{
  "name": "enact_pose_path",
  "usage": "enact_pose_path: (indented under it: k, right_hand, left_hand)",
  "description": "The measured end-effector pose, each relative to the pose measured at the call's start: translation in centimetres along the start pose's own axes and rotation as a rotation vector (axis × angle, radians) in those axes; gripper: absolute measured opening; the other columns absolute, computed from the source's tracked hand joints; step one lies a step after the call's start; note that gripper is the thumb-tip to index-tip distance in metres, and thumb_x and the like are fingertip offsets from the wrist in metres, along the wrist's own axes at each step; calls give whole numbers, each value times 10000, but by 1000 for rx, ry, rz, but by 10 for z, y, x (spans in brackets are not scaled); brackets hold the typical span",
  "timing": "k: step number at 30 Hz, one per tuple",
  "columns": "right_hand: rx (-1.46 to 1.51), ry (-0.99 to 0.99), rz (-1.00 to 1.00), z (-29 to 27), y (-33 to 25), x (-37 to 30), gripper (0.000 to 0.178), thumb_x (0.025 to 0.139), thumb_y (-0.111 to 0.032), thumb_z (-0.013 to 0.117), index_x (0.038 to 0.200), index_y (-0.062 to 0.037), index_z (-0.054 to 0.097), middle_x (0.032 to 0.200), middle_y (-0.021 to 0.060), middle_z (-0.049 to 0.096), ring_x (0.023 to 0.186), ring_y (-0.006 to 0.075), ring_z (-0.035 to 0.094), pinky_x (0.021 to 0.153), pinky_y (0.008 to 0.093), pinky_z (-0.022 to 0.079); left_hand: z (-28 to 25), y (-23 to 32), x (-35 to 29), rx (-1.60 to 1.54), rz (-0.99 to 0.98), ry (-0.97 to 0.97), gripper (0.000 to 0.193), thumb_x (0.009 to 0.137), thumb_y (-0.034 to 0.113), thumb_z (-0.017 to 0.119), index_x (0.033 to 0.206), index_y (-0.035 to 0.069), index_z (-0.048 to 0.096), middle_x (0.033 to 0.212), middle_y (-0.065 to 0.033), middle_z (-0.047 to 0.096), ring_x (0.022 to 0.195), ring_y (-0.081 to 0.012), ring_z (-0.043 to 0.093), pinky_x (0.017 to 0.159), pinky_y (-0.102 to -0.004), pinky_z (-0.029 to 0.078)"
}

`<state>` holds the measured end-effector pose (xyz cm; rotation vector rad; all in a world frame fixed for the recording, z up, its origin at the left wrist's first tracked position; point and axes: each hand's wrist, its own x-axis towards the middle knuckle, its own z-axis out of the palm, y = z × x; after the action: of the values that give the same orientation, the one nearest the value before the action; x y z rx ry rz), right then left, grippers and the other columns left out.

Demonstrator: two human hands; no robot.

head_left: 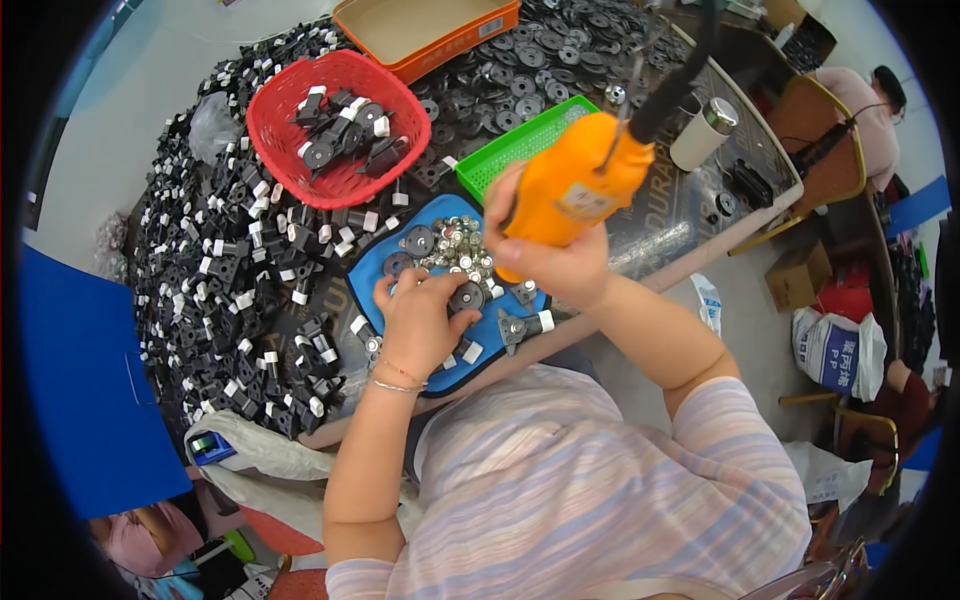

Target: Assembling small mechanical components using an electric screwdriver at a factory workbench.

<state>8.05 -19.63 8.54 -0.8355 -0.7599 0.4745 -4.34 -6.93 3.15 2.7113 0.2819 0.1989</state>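
Observation:
My right hand (pixel 565 260) is wrapped around an orange electric screwdriver (pixel 585 180), whose black cable rises to the upper right. The screwdriver's lower end is over the right side of a blue tray (pixel 368 278). My left hand (pixel 412 322) pinches a round black disc (pixel 467 297) between thumb and fingers, low over the tray. A heap of small shiny metal pieces (pixel 460 243) lies just beyond my left fingers. Two more black discs sit beside the heap, one of them a flat disc (pixel 417 240). At the tray's right, a black bracket with a white end (pixel 522 328) lies.
Black parts with white ends (pixel 230 290) cover the table's left. Beyond the tray stand a red basket (pixel 410 95) holding assembled parts, a green basket (pixel 480 172) and an orange box (pixel 440 62). Black discs (pixel 525 85) are heaped behind. A white bottle (pixel 703 138) stands right.

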Motion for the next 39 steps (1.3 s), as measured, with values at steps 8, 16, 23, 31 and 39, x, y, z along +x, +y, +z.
enact_pose_path:
  k: [8,16,23,31,39]
  right_hand:
    - [-93,-147,64,5,26,1,280,733,50,637,968,-23,501,913,53,505,773,111,535,670,233,446]
    - [-155,-237,56,9,30,-1,341,742,45,638,1037,-46,490,946,49,521,838,114,533,716,243,450]
    - [287,-111,603,-1,15,22,239,705,-55,671,913,-33,555,877,84,539,831,182,540,723,288,449]
    - [-188,13,-147,-64,-7,28,248,786,-93,639,979,-2,512,868,90,530,653,144,537,596,256,430]
    - [-159,67,-161,-74,9,28,199,780,-24,612,949,-8,509,820,90,528,614,150,535,578,261,423]
  left_hand:
    - [1,1,3,25,-2,0,363,646,256,771,973,136,671,819,-2,653,945,-204,530,912,-490,279]
    - [2,2,0,-5,-30,24,331,649,261,768,929,120,663,806,0,643,955,-208,527,934,-519,275]
    - [3,4,1,5,-52,-31,349,651,263,766,958,125,672,834,-3,657,977,-208,531,980,-543,236]
    - [2,5,-1,-122,-55,-27,408,638,193,758,1030,140,663,914,-43,657,993,-215,537,991,-525,220]
    - [-4,8,7,-104,-67,-93,441,598,155,770,1025,130,661,952,-53,652,1013,-226,539,979,-484,229]
